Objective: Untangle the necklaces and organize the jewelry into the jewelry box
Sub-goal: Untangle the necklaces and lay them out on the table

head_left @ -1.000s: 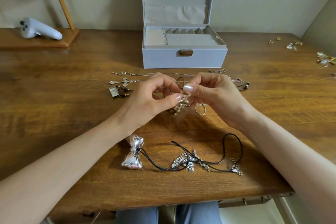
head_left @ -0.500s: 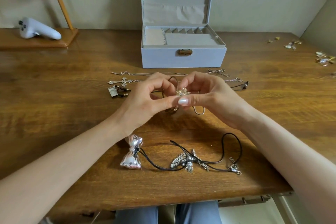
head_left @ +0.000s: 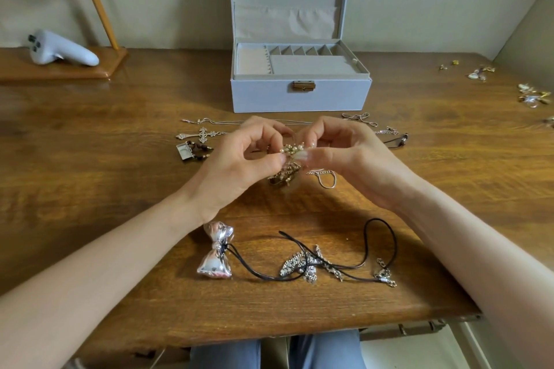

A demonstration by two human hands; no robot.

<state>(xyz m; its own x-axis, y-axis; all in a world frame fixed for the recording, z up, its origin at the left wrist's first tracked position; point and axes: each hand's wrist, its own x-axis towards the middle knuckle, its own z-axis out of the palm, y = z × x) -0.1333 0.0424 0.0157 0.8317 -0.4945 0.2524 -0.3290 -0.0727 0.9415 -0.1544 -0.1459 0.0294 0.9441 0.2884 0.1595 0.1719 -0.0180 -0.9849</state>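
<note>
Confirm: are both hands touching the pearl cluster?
Touching. The head view shows the left hand and right hand pinching the pearl cluster from either side.

Both bare forearms reach in from the lower corners. The left hand (head_left: 239, 159) and right hand (head_left: 356, 156) meet fingertip to fingertip, fingers (head_left: 260, 132) curled, thumbs and forefingers pinching one beaded cluster (head_left: 289, 150) between them.

Single head-worn wide-angle view. Looks forward and down from the 6 o'clock edge of the table (head_left: 90, 165), toward the jewelry box (head_left: 299, 96) at 12 o'clock. Sits close over the left hand (head_left: 239, 165) and right hand (head_left: 356, 162) at centre, near enough to separate single beads of the pearl cluster (head_left: 292, 150) pinched between them. Reaches a white controller (head_left: 60, 51) at 10 o'clock, loose jewelry (head_left: 532, 96) at 2 o'clock.
</note>
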